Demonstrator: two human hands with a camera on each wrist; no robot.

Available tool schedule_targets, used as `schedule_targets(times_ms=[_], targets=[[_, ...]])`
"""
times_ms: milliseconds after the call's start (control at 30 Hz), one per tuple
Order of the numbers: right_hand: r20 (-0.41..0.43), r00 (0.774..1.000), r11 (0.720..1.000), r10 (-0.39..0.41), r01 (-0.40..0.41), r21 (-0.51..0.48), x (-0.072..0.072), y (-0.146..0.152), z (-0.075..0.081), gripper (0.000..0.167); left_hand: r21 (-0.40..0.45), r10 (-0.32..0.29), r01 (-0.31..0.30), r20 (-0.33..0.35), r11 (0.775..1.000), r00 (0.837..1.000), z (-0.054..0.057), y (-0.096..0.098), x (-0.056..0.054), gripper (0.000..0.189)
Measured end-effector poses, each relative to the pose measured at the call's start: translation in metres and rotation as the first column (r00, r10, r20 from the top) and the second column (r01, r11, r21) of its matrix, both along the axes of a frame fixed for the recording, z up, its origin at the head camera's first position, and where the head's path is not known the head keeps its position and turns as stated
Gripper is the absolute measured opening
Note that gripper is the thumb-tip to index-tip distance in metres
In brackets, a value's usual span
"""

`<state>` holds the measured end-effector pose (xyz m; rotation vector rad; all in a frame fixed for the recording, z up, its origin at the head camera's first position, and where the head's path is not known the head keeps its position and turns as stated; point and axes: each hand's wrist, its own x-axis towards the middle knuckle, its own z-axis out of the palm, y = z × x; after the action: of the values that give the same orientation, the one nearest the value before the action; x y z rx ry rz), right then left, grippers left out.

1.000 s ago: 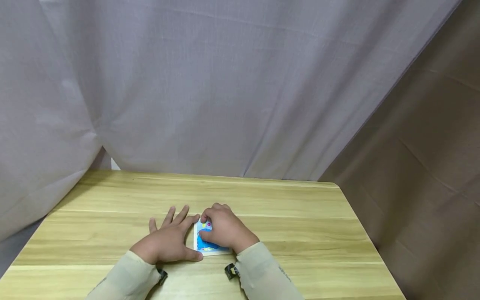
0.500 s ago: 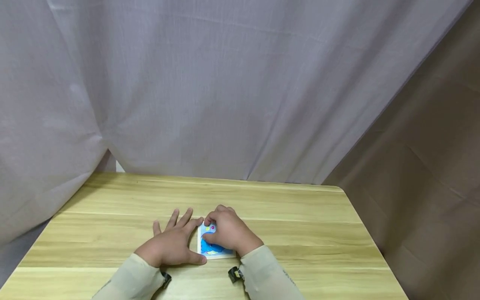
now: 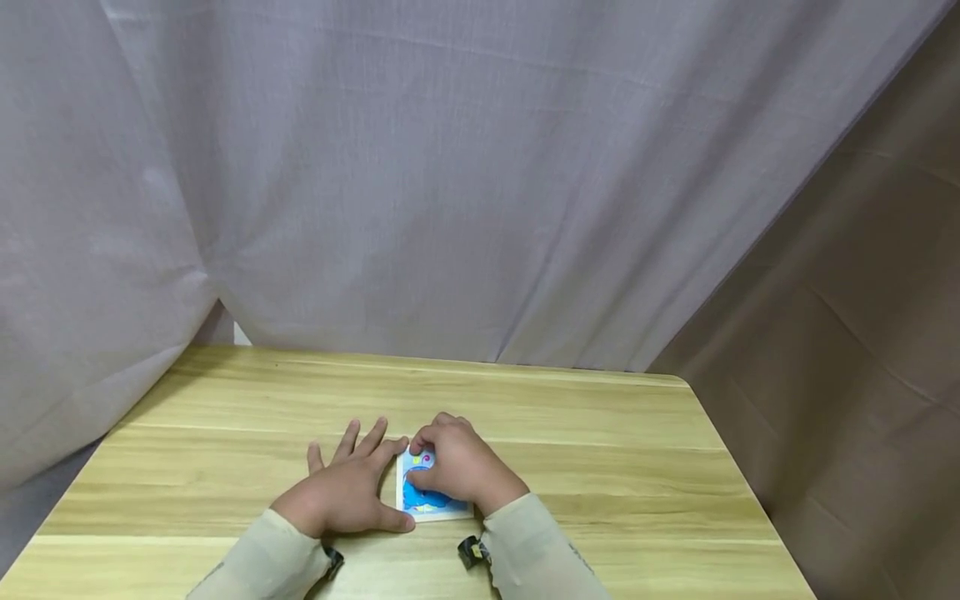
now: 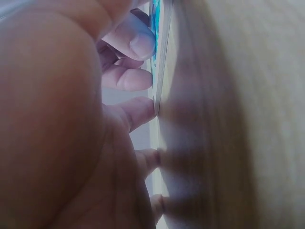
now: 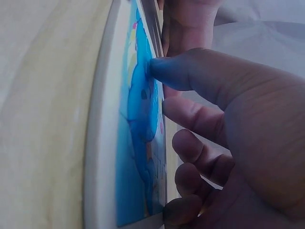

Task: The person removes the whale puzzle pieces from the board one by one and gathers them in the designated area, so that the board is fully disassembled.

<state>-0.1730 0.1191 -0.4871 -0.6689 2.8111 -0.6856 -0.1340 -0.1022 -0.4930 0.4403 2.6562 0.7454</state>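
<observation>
A small square picture puzzle point(image 3: 438, 506) with a pale rim and a big blue figure lies flat on the wooden table. My left hand point(image 3: 341, 492) spreads its straight fingers along the puzzle's left side, index fingertip at the far corner and thumb at the near one. In the left wrist view, the puzzle's thin edge point(image 4: 164, 57) meets that index fingertip. My right hand point(image 3: 465, 467) is bent over the puzzle, covering its right part. Its thumb point(image 5: 176, 71) presses on the blue figure, and its curled index fingertip is at the picture's upper part. The remaining fingers are curled at the far edge.
The light wooden table point(image 3: 600, 450) stretches out on both sides of the hands. A grey curtain point(image 3: 420, 183) hangs behind its far edge, and a brown curtain point(image 3: 840, 333) hangs on the right. Dark wrist straps point(image 3: 471, 552) show at the sleeves.
The whole head view has shifted slightly, so table and hands appear a little lower and further right. Hands and puzzle keep practically the same positions relative to each other.
</observation>
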Motion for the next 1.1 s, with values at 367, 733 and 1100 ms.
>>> schedule_targets(times_ms=[367, 733, 1100], targets=[[0.02, 1.0, 0.999, -0.012, 0.013, -0.032, 0.001, 0.001, 0.001, 0.024, -0.002, 0.0, 0.0, 0.008, 1.0, 1.0, 0.0, 0.002, 0.0, 0.12], [0.038, 0.999, 1.0, -0.016, 0.016, 0.015, 0.005, -0.001, 0.007, 0.025, -0.003, -0.022, 0.022, 0.025, 1.0, 0.999, 0.002, 0.0, 0.002, 0.116], [0.089, 0.995, 0.993, 0.038, -0.048, 0.111, -0.012, -0.011, 0.019, 0.025, 0.004, -0.019, 0.019, 0.022, 1.0, 1.0, 0.001, -0.004, -0.001, 0.114]])
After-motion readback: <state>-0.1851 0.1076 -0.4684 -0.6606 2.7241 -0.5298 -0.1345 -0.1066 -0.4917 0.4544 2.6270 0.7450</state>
